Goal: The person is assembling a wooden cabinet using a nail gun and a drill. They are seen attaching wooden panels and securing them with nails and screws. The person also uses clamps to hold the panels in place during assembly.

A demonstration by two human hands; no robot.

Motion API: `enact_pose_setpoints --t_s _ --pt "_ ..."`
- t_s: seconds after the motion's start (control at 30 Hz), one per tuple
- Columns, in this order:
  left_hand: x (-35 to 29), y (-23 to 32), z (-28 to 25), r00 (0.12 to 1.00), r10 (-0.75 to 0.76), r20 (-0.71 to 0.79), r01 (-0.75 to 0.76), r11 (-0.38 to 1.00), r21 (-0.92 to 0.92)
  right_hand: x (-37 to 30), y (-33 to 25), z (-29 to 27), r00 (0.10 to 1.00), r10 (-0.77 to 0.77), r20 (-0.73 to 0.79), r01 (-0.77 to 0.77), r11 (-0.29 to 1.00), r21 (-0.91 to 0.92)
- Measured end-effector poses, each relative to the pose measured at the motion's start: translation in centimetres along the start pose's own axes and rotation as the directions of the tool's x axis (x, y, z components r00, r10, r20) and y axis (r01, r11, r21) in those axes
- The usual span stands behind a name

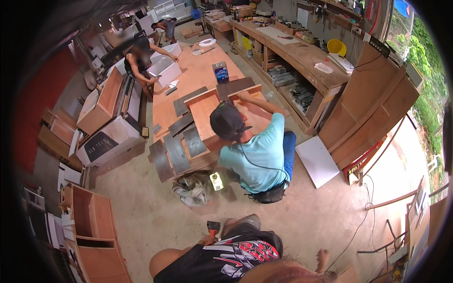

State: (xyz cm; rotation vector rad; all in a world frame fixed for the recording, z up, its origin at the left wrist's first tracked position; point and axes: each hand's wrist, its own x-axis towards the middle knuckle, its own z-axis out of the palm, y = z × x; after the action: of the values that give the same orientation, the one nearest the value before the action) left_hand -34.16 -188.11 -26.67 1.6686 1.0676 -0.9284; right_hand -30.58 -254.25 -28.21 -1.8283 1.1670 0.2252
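At the lower edge my left hand (206, 240) is closed around a red and black cordless drill (213, 228), held low beside my leg. My right hand (322, 259) is over the concrete floor at the lower right, its fingers too small to read. In front of me a co-worker in a light blue shirt (257, 158) crouches with their back to me, one hand on an orange-brown wooden box frame (204, 115). Dark grey panels (177, 153) lean and lie along the near end of the long worktable (196, 66).
A crumpled plastic bag (192, 189) and a yellow-white box (216, 181) lie on the floor. A white panel (316, 161) lies right. Wooden cabinets (96, 214) stand left. Another person (139, 59) handles a white box. Cables (353, 245) trail at right.
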Motion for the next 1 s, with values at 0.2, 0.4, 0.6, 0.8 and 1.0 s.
enact_pose_setpoints --t_s 0.2,0.4,0.6,0.8,1.0 --pt "-0.5 8.8 8.6 0.999 0.04 0.001 -0.04 0.997 -0.067 14.7 -19.1 -3.3 0.963 -0.256 -0.085 0.269 0.935 0.23" --pt "3.0 19.2 13.6 0.997 0.075 0.01 -0.074 0.99 -0.122 19.7 -26.5 1.2 0.789 -0.527 0.316 0.591 0.791 -0.156" --pt "4.1 29.1 16.8 0.99 0.14 0.026 -0.137 0.984 -0.111 27.1 -32.8 2.6 0.664 -0.588 0.462 0.736 0.622 -0.267" --pt "5.1 38.2 19.3 0.991 0.129 0.028 -0.127 0.99 -0.066 31.1 -54.7 3.6 0.531 -0.667 0.523 0.847 0.419 -0.326" --pt "4.2 44.1 24.2 0.996 0.087 0.006 -0.086 0.992 -0.095 28.1 -80.6 -4.3 0.354 -0.925 0.14 0.925 0.325 -0.195"
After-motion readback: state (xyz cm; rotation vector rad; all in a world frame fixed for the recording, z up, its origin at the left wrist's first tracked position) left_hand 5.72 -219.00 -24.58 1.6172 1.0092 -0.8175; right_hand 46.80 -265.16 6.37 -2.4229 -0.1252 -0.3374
